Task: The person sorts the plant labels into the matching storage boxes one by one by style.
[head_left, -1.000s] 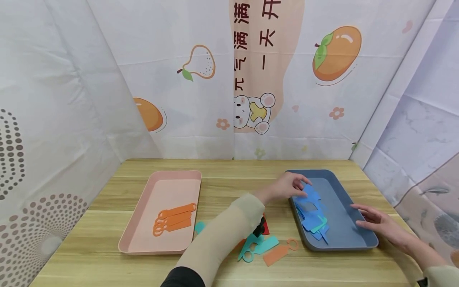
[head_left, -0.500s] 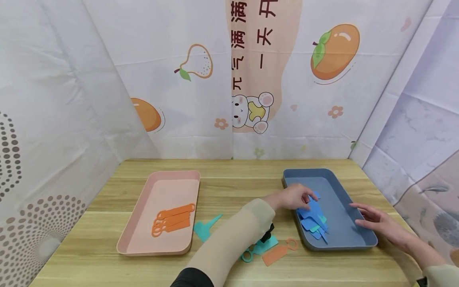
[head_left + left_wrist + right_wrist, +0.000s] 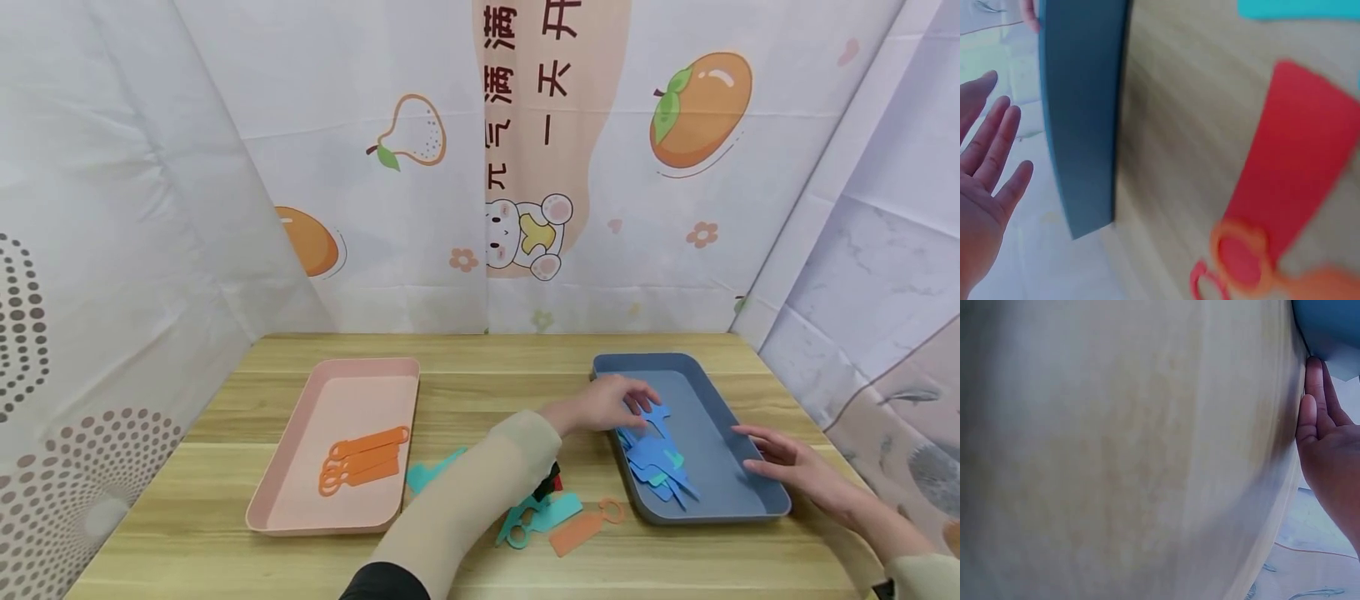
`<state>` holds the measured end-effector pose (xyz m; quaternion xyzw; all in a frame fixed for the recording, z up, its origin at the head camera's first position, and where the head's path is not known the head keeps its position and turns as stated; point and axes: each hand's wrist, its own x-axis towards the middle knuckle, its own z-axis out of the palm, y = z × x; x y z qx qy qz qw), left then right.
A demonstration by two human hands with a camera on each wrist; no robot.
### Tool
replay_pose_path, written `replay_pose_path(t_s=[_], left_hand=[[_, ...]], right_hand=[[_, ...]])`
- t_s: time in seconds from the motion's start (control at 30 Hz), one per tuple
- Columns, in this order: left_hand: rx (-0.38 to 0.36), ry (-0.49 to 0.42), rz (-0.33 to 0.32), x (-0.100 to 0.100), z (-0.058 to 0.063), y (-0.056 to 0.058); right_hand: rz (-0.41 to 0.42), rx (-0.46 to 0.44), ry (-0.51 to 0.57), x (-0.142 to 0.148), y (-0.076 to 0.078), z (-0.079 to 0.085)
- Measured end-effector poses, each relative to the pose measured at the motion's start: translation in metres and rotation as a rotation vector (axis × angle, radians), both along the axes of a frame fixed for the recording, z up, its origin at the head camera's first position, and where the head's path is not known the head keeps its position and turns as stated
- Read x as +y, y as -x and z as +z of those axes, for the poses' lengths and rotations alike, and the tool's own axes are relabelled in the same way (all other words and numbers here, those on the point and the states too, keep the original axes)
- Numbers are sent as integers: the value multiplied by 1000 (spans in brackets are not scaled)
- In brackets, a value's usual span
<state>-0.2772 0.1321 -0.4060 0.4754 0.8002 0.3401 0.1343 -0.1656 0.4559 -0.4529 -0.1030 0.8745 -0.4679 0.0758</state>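
Observation:
My left hand (image 3: 606, 402) hovers over the left side of the blue-grey tray (image 3: 712, 442), its fingers loosely bent. Beneath it lies a heap of flat blue cutouts (image 3: 651, 454), with bits of teal among them. In the left wrist view the fingers (image 3: 999, 150) are spread beside the tray wall, and nothing shows between them. My right hand (image 3: 806, 475) rests at the tray's right edge with extended fingers. The right wrist view shows those fingertips against the tray's outer side (image 3: 1335, 337).
A pink tray (image 3: 360, 400) on the left holds several orange cutouts (image 3: 367, 454). Between the trays lie teal cutouts (image 3: 551, 510), an orange one (image 3: 573, 535) with a ring end, and a red one (image 3: 1297, 150), partly under my left forearm.
My left hand moved toward me over the heap, then back a little. The blue cutouts shifted toward the tray's near side, and a forked one shows at the back. My right hand stayed put.

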Motion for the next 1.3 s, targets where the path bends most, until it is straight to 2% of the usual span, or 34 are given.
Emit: replay_pose_path(t_s=[0.07,0.23,0.4,0.5,0.63,0.7,0.8,0.87,1.03,1.17,1.3], left_hand=[[-29,-30,-16,-8,6,0],[-50,-65,-42,-39,21,-2],[-92,-92,-12,-79,29,-4],[-139,-118,17,-105,35,-11],[-191,-145,63,-141,48,-26],[-193,-153,90,-161,53,-33],[-178,-142,145,-196,57,-43],[-140,-125,191,-219,57,-50],[-39,-70,317,-277,49,-68],[9,-57,441,-317,41,-81],[66,-49,559,-352,33,-88]], right_hand=[[0,-1,0,-1,0,-1],[-7,-20,-8,-4,0,-1],[-15,-32,-37,-5,1,1],[-22,-21,-69,-5,1,3],[-35,1,-82,-6,1,5],[-41,0,-73,-6,1,7],[-58,6,-90,-9,3,12],[-71,33,-141,-13,6,18],[-82,200,-289,-35,15,40],[-27,313,-310,-62,23,58],[76,432,-311,-91,31,68]])
